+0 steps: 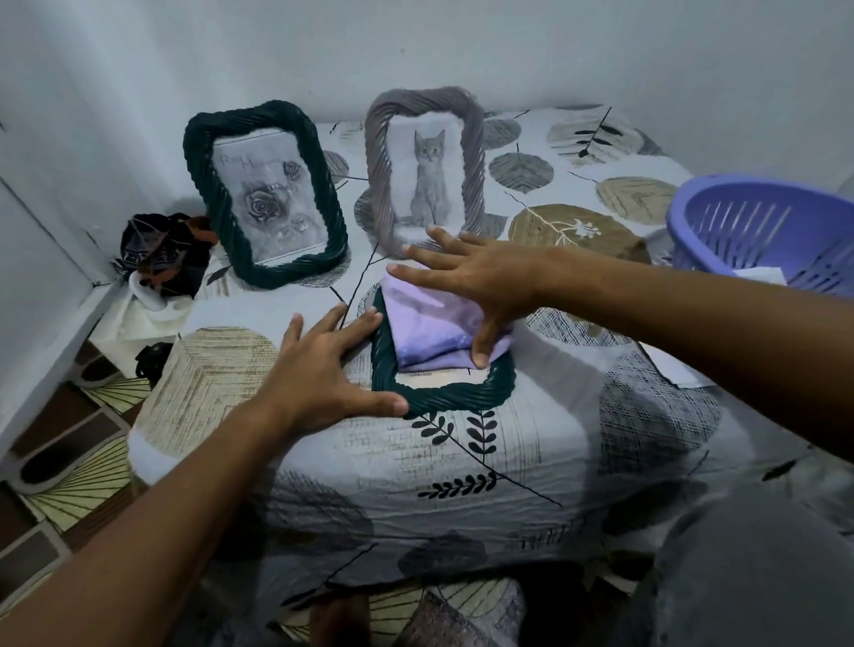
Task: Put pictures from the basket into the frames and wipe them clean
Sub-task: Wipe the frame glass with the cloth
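Bare forearms, no sleeves; grey trousers (749, 598) on knee.

**Cloth on a flat frame**

A dark green frame (440, 400) lies flat on the leaf-print sheet (454, 477). The left hand (321, 366) rests open against its left edge. The right hand (473, 281), fingers spread, presses a purple cloth (429, 328) onto it. Behind stand a rose frame (267, 196) and a grey cat frame (425, 171). A purple basket (785, 237) sits at right.

Twisted wicker frame (440, 400), soft purple cloth (435, 324)
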`<state>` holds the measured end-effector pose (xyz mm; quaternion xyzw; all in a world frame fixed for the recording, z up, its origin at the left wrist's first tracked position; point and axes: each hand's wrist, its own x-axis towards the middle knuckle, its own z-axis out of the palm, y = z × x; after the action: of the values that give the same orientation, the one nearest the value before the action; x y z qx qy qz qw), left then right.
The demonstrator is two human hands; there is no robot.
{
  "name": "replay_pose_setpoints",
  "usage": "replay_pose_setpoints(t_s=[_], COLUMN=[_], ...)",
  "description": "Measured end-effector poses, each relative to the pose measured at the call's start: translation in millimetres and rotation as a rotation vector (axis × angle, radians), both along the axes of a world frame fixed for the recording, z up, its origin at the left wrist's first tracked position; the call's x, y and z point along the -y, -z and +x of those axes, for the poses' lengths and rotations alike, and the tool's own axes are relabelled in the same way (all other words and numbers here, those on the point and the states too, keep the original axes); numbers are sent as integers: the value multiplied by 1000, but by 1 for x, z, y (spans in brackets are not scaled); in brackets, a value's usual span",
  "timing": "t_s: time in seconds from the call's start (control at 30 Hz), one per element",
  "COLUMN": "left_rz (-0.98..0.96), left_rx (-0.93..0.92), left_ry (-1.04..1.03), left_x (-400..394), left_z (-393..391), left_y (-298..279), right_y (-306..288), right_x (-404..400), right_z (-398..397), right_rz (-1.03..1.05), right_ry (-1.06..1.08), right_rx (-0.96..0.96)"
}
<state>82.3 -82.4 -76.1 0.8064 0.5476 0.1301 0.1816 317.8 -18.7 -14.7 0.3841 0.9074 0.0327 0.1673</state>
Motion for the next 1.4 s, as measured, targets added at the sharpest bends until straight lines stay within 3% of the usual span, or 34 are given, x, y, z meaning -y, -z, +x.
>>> replay_pose_setpoints(t_s=[0.6, 0.87, 0.93, 1.03, 1.1, 1.2, 1.27, 1.4], left_rz=[1, -1, 2, 1, 12, 26, 37, 40], left_rx=[1, 7, 9, 13, 10, 10, -2, 1], left_ry=[11, 4, 2, 4, 12, 21, 34, 45], left_x=[0, 1, 1, -2, -2, -4, -5, -6], left_z=[0, 0, 0, -1, -1, -2, -2, -3], left_y=[-2, -2, -1, 2, 4, 6, 7, 9], right_y=[3, 4, 3, -1, 3, 28, 42, 52], right_x=[6, -3, 1, 17, 34, 51, 53, 60], right_z=[2, 9, 12, 18, 10, -15, -30, -47], right_rz=[-7, -51, -90, -176, -121, -1, -8, -49], right_ry=[-24, 200, 262, 413, 431, 344, 411, 505], right_rx=[23, -61, -146, -548, -658, -477, -369, -357])
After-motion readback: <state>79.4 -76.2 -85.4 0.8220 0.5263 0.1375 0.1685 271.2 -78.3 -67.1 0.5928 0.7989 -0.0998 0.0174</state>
